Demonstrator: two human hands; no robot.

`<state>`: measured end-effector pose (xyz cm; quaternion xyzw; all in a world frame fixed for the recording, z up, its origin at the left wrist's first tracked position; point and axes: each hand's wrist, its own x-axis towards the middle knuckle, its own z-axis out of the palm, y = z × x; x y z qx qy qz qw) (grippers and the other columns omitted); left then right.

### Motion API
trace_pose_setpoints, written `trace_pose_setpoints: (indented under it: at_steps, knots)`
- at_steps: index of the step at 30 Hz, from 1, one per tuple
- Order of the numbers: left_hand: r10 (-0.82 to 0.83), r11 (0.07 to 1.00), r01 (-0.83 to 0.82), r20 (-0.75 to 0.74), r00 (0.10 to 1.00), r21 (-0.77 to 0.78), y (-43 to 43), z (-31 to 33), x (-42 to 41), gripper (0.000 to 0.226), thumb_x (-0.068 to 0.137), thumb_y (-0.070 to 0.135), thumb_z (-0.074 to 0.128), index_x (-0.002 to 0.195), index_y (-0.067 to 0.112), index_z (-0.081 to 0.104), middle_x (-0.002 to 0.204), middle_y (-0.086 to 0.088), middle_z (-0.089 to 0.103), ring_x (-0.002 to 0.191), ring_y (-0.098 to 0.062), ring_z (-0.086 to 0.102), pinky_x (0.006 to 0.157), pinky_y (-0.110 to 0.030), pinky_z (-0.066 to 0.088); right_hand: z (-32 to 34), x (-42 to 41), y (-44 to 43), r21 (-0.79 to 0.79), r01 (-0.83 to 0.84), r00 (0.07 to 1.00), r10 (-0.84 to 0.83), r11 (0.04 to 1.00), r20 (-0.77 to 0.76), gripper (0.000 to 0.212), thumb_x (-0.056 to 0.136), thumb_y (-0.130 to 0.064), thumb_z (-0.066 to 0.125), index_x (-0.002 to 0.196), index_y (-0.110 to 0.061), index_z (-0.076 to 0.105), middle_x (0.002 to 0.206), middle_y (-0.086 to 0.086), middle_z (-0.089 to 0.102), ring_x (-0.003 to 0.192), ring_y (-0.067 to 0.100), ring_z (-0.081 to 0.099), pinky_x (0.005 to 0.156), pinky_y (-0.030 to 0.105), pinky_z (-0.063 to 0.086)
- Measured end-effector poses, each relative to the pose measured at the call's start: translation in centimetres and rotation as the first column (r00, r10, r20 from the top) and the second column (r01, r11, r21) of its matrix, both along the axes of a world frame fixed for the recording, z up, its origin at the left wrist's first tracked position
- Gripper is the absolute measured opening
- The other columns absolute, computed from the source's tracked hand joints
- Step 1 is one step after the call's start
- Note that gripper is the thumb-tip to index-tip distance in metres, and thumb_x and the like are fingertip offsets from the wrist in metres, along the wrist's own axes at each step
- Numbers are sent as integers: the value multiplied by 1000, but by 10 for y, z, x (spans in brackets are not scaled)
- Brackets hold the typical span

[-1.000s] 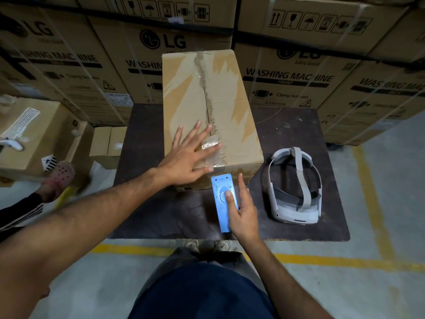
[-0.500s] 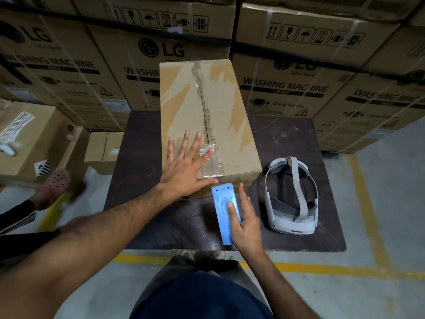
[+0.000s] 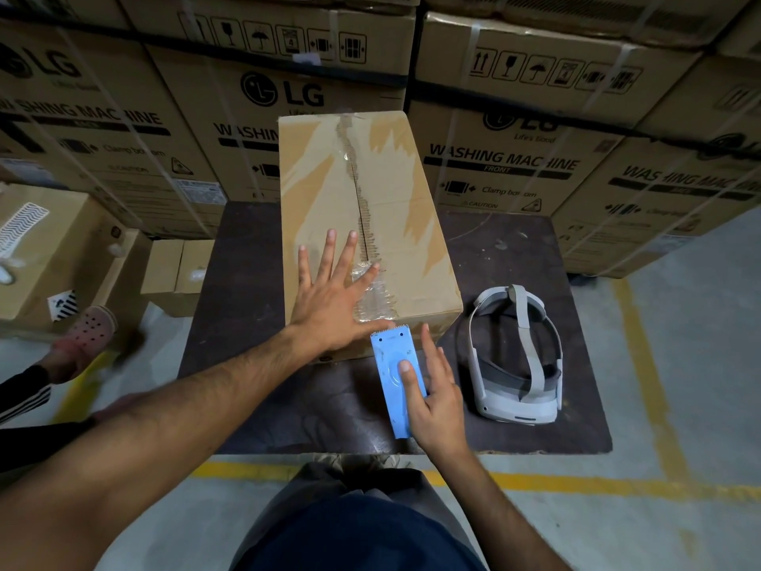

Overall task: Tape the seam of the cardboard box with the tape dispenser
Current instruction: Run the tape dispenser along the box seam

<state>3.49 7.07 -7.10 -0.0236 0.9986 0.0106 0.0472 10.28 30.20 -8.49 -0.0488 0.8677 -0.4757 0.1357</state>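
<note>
At 6 o'clock of the box [image 3: 362, 224], the right hand [image 3: 438, 399] pinches the light, stiff dispenser [image 3: 397, 379] mid-body; the left hand [image 3: 329, 304] lies splayed flat, steadying crinkly, clingy tape [image 3: 372, 294].

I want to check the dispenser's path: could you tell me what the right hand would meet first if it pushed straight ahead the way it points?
Most likely the near face of the cardboard box. The right hand holds the blue tape dispenser aimed at it, toothed end almost at the box edge; depth is unclear.
</note>
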Motion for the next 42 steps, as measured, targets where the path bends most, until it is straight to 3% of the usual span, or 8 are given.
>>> trace_pose_setpoints:
  at_steps: [10,16,20,25,30,35,39,42]
  knots:
    - [-17,999,20,60,998,-46,1,-3,1,124,57,99,-24,164,39,-6,163,-12,-42,148,-39,-42,118,-73,-9,-3,-1,-2,-26,32,999,-32,999,4,66,96,-76,44,157,-67,21,164,-27,40,159,14,30,122,53,40]
    - [-10,996,15,48,999,-89,1,-9,5,107,80,96,29,165,39,-3,164,-13,-41,148,-40,-41,118,-72,-8,-2,-1,-2,-65,38,999,-38,997,-1,63,95,-74,51,154,-70,27,159,-38,39,157,16,35,121,52,42]
    - [-26,996,30,54,998,-81,-1,-7,12,105,81,92,35,164,40,-4,164,-12,-40,148,-38,-42,119,-71,-9,0,-1,0,-88,54,998,-53,995,17,67,90,-80,54,151,-73,26,153,-49,33,155,18,39,117,52,47]
    - [8,1000,-6,67,998,-29,-8,-6,16,107,78,94,41,163,46,-4,164,-8,-40,147,-35,-45,120,-70,-11,5,-2,3,-74,46,999,-47,996,-13,66,91,-80,55,150,-75,26,155,-35,45,154,20,40,115,50,48]
    - [46,998,-41,92,995,-57,-9,-9,16,119,71,98,41,163,43,-8,164,-6,-42,147,-36,-45,119,-71,-12,29,-2,-2,31,-7,979,13,999,-204,66,99,-57,63,157,-60,32,131,-63,37,162,21,19,123,43,39]
    - [118,993,-115,126,985,-36,-4,-6,14,126,62,103,26,163,39,-14,163,-8,-43,146,-35,-46,118,-71,-13,56,-11,-22,44,121,878,-87,992,-471,66,94,-25,81,154,-18,56,113,11,80,127,27,36,108,71,49]
    - [115,993,-113,153,981,-19,-4,-3,15,137,58,105,37,162,34,-19,162,-7,-45,145,-33,-47,117,-70,-16,62,-26,-33,128,149,864,-67,981,-499,65,100,-36,72,159,-26,48,80,7,80,131,21,29,109,64,51]
    - [76,997,-80,162,984,21,-8,0,16,144,57,104,44,162,28,-19,162,-5,-44,146,-31,-47,118,-70,-16,71,-39,-43,151,174,780,-43,973,-625,68,93,-25,82,155,-15,54,82,11,81,124,31,26,100,69,54]
